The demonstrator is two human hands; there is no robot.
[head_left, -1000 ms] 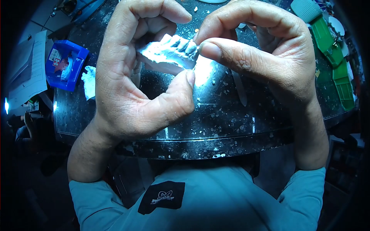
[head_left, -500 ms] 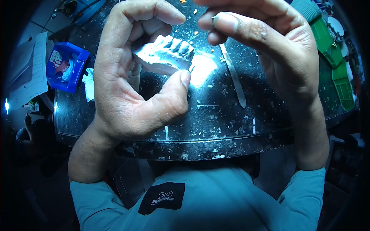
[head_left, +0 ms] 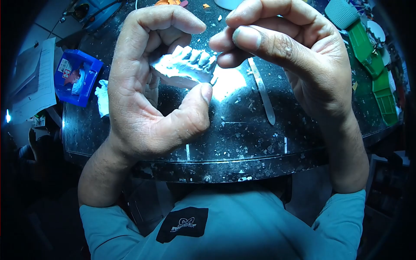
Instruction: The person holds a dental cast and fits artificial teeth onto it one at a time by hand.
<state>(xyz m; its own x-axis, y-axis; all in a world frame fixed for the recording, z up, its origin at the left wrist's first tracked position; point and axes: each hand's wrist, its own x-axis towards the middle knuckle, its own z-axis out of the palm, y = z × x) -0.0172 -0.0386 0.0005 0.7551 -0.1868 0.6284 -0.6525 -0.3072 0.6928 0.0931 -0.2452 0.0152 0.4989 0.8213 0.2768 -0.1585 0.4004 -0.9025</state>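
A plaster dental model (head_left: 184,69) with a row of teeth on top is gripped by my left hand (head_left: 151,95), the thumb against its lower right edge. Bright light washes out part of its side. My right hand (head_left: 294,52) is just right of the model, apart from it, with thumb and fingertips pinched together. Whatever sits in that pinch is hidden by the fingers. On the dark table (head_left: 234,143) below my right hand lies a slim metal scalpel handle (head_left: 262,92).
At the left stand a blue box (head_left: 89,93) holding a plaster cast, and papers (head_left: 34,86). A white plaster piece (head_left: 102,99) lies beside my left wrist. Green trays (head_left: 368,52) line the right side. Orange scraps (head_left: 167,2) and crumbs dot the table.
My right hand has moved left and slightly down, closer to the model's teeth. A small bit that showed at its fingertips is now out of sight. My left hand keeps its grip.
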